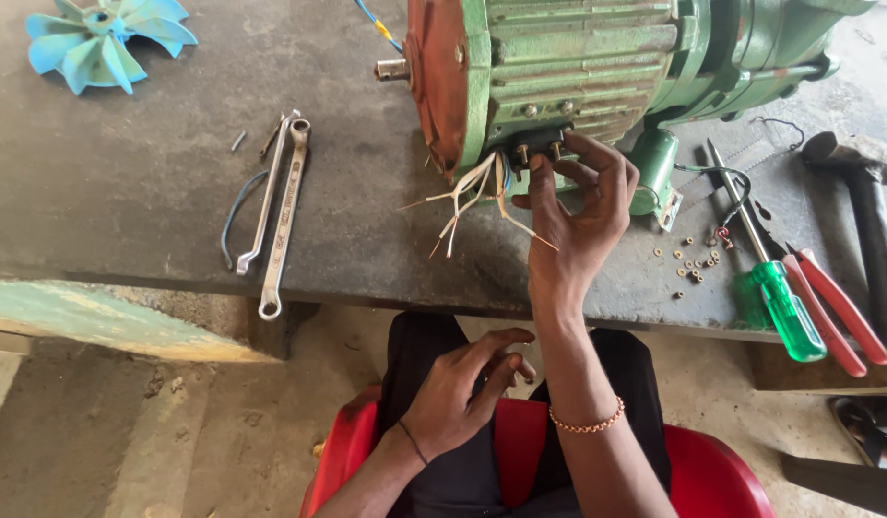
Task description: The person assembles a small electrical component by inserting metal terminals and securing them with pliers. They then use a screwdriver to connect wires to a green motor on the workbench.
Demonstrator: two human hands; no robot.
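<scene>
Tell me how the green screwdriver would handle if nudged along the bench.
The screwdriver has a rounded handle, so it would probably roll sideways. The pliers lie close beside it and would likely stop it. Its glossy plastic handle may feel a little slippery.

Grey stone workbench (pixel 127 192), red plastic chair (pixel 721 470), dusty concrete floor (pixel 175 432), daylight.

chipped green-painted metal motor (pixel 597 67)
</scene>
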